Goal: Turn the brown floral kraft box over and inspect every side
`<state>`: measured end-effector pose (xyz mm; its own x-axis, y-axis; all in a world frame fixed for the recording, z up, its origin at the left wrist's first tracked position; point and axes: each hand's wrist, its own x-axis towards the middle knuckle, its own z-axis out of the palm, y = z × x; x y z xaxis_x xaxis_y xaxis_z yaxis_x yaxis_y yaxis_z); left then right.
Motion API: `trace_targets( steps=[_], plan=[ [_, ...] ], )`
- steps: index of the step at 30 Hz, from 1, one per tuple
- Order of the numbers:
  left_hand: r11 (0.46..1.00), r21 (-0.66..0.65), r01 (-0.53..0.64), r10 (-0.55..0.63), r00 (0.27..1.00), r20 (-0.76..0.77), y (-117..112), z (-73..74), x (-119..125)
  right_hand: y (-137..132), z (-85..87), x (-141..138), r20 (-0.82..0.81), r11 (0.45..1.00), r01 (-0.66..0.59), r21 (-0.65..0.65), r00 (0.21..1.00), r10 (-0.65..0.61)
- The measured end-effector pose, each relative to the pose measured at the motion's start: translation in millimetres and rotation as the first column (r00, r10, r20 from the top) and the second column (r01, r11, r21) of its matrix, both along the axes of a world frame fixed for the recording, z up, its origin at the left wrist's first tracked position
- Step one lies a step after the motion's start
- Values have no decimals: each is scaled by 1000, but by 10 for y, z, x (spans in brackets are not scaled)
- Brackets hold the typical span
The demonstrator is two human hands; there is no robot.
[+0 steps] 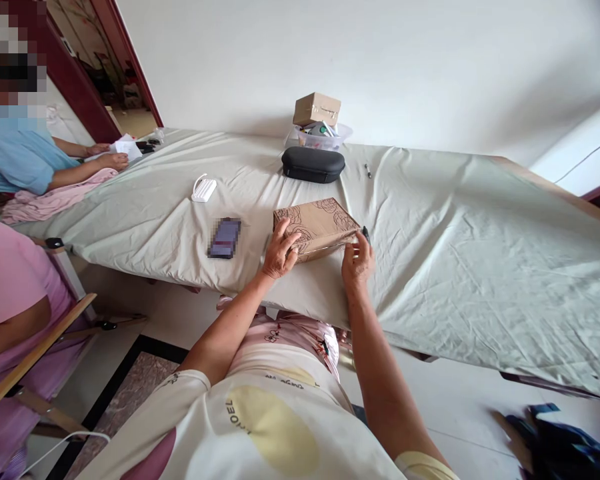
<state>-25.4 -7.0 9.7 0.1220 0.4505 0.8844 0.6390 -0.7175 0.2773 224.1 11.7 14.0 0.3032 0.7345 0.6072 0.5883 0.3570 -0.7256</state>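
Note:
A brown cardboard box [325,217] printed with dark rose outlines lies near the front edge of the cloth-covered table. At its left front corner my left hand [280,253] grips it, fingers over the top and thumb by the front edge. My right hand [359,261] is at the right front corner, its fingers bent in close to the lid's edge. A small black object [366,235] sticks out past those fingertips; its kind is mostly hidden by the hand.
Behind the box are a black zip case [313,165], a clear plastic basket [320,139] carrying a small carton [317,109], and a pen [368,171]. A phone [225,238] and white corded block [204,189] lie left. Two other people sit leftward, one handling paper [126,148].

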Motion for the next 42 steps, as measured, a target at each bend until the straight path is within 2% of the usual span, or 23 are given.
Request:
trace_targets(
  steps=[3,7,10,13,16,18,23,28,31,34,37,42],
  plan=[
    [999,-48,-11,13,999,41,-13,-1,-7,92,-115,71,-47,999,1,-43,999,-3],
    [968,-230,-100,124,988,91,-24,-13,23,137,-239,87,62,995,-48,-93,997,54],
    [901,-393,-184,241,965,102,-10,-22,56,107,-245,69,110,992,-22,-127,993,36],
    [797,-525,-299,354,935,4,-13,-11,94,46,-200,31,151,977,11,-214,988,22],
    [707,-576,-409,406,903,-143,-48,18,126,3,-166,-1,209,956,65,-287,978,-3],
    [692,-581,-428,401,897,-184,-70,33,133,-1,-169,-3,209,960,69,-273,978,-11],
    [718,-562,-410,400,904,-149,-55,21,88,28,-196,42,133,984,4,-176,991,20],
    [813,-456,-361,413,911,15,-29,22,18,15,-110,49,62,999,-48,20,997,47],
    [866,-360,-346,412,902,126,-59,52,-20,-33,-19,22,3,984,-37,175,999,37],
    [911,-287,-298,362,910,205,-105,80,-48,-95,51,-1,-71,964,-32,265,996,53],
    [927,-275,-256,318,925,208,-129,92,-50,-129,75,-1,-124,961,-56,273,988,92],
    [898,-365,-246,330,925,187,-78,62,-21,-50,-2,24,-90,977,-132,167,985,149]
  ],
)
